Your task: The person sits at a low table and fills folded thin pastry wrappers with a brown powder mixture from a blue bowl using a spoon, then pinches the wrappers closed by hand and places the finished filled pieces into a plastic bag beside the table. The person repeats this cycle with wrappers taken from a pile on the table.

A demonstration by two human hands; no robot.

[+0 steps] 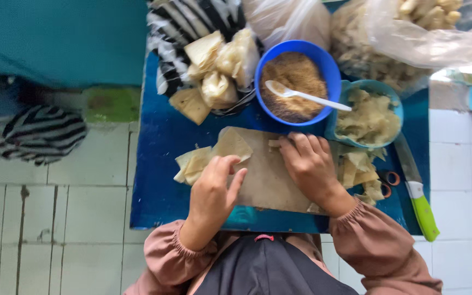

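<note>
My left hand point(214, 188) rests on a tan cutting board point(269, 180), fingers touching a thin pale dough sheet point(232, 143) at the board's far left corner. My right hand point(307, 164) presses down on the board's far right part, fingertips on a small piece of dough point(274, 143). A small stack of folded dough sheets point(193, 164) lies just left of my left hand. Beyond the board stands a blue bowl point(323, 63) of brown crumbly filling with a white spoon point(301, 95) in it.
A blue low table point(159, 164) carries everything. A teal bowl of dough scraps point(370, 117), more scraps point(361, 175), a green-handled knife point(419, 196), a striped bag with folded pieces point(214, 60) and clear plastic bags point(411, 33) surround the board. White tiled floor lies around.
</note>
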